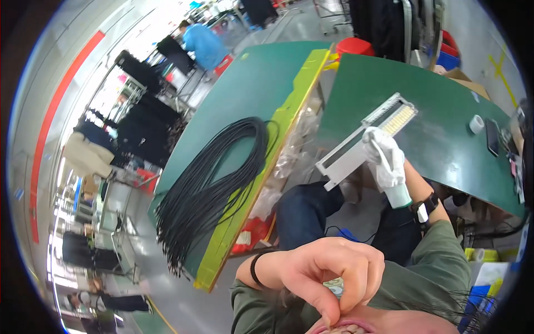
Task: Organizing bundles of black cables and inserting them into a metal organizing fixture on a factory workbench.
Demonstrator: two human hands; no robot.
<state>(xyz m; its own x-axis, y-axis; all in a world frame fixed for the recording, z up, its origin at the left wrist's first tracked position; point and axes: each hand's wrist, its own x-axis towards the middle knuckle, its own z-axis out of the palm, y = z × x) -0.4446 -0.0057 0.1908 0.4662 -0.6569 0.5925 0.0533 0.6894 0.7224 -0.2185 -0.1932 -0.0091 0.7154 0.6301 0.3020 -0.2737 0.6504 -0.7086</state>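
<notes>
Fingers of the bare left hand point(328, 267): curled, thumb and index together; whether anything is pinched cannot be told. Fingers of the white-gloved right hand point(387, 164): closed on the edge of one long silver-white panel point(347, 160) with cream-yellow strip point(398, 119), held aslant, far end ahead of the fingers over green table point(364, 83), near end left of them, past the table's edge. Beyond, to the left: black cable bundle point(194, 203), laid looped on second green table point(245, 83).

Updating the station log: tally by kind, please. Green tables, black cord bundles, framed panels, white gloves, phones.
Green tables: 2
Black cord bundle: 1
Framed panel, in the right hand: 1
White glove: 1
Phone: 1
Total: 6
</notes>
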